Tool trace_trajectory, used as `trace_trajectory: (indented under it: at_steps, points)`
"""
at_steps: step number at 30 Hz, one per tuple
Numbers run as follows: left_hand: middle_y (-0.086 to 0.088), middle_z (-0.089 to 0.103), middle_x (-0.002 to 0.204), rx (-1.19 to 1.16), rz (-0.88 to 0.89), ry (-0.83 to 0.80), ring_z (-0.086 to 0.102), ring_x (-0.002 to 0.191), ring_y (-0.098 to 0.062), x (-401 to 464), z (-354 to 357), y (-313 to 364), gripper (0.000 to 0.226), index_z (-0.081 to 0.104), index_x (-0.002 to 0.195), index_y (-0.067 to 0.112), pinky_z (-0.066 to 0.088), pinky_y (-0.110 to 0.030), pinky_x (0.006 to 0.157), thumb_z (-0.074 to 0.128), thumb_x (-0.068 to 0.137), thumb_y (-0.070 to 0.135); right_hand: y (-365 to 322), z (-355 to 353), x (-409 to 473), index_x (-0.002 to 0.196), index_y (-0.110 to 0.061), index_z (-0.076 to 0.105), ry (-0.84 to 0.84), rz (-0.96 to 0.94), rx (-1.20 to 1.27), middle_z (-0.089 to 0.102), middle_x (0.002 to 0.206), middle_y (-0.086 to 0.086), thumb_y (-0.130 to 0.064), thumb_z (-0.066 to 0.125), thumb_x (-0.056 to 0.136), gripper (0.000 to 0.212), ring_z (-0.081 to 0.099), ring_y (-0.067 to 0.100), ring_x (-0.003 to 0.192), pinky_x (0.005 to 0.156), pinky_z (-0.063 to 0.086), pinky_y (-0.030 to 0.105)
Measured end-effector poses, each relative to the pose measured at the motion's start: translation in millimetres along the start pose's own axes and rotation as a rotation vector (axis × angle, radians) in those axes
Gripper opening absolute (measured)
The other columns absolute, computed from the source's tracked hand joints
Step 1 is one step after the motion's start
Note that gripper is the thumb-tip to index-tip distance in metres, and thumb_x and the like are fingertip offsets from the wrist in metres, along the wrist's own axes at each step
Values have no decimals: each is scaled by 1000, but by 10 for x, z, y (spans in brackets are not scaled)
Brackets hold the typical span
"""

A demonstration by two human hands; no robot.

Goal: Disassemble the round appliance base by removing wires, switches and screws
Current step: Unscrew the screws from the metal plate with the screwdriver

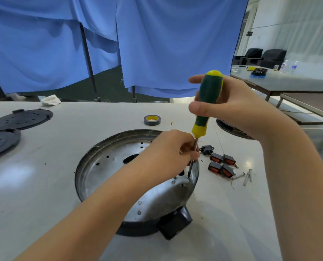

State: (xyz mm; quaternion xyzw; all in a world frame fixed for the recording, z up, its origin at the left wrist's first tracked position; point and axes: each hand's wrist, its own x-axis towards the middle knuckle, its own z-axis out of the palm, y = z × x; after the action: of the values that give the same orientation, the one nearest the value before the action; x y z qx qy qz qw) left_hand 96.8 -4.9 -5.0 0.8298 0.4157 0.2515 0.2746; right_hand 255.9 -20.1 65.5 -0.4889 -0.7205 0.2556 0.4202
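Observation:
The round appliance base [108, 166], a shiny metal dish with holes on a black housing, lies in the middle of the white table. A green and yellow screwdriver [208, 97] stands nearly upright with its tip on a screw [188, 177] near the dish's right rim. My right hand [230, 106] grips the handle. My left hand [168, 153] pinches the metal shaft just above the dish. To the right of the base lie several red rocker switches [221, 164], a black power socket [206, 149] and a few loose screws [245, 176].
A roll of tape [152, 120] sits behind the base. Two black perforated round covers [15, 125] lie at the left. Another round part [232, 129] is partly hidden behind my right hand. A blue curtain hangs beyond the table; a second table stands at the right.

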Motion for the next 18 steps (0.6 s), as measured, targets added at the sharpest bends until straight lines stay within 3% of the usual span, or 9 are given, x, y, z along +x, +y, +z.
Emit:
trace_trajectory:
  at_steps: [3,6,8,10,12,14,15,18]
  points:
    - [2,69,84,45,9,23,66,78,-13,3,5,-1,9,67,89,18,55,-33,78,65,88,27,-16,25,8,113,-29,62,45,-19,-63,63,92,-16,-48,75,57,60,63,-1,85,64,47,3]
    - [5,68,80,41,3,40,65,73,-9,1,5,-17,11,64,82,23,52,-20,67,68,85,32,-16,-7,-6,115,-28,62,40,-20,-40,68,91,-11,-42,78,55,63,67,7,84,73,54,13]
    - [6,67,77,38,0,59,62,68,-6,6,10,-32,15,62,78,24,49,-15,60,71,82,36,-24,-45,-34,121,-26,58,-28,-24,69,74,93,-3,-30,78,57,67,71,10,86,79,57,24]
    - [6,66,74,3,-10,63,59,61,-3,9,8,-50,18,62,76,24,47,-11,54,73,79,39,-27,-56,-62,128,-23,51,-128,-42,213,75,98,2,-16,73,65,67,71,17,94,78,57,26]
    - [7,69,78,-56,-25,13,61,64,1,7,-4,-58,13,64,80,25,48,-8,58,72,82,35,-19,-35,-65,134,-19,45,-187,-45,286,73,107,7,-6,66,75,65,69,20,102,81,55,26]
    - [8,72,90,-141,-36,-87,66,81,0,-3,-18,-51,5,63,89,29,53,-15,77,66,88,24,7,-15,-41,137,-17,41,-199,-35,335,71,112,8,5,57,85,59,67,20,106,85,54,26]
    - [8,72,94,-177,-38,-119,68,87,-2,-6,-22,-49,13,63,92,31,54,-21,84,62,90,18,26,-13,-28,137,-17,41,-197,-25,360,71,112,9,11,52,88,58,67,20,107,85,54,26]
    - [9,74,89,-178,-44,-104,69,82,0,-3,-41,-51,18,65,91,30,56,-24,83,61,91,12,61,-26,-5,137,-17,42,-189,-4,399,71,109,9,18,46,87,61,68,23,104,83,55,27]
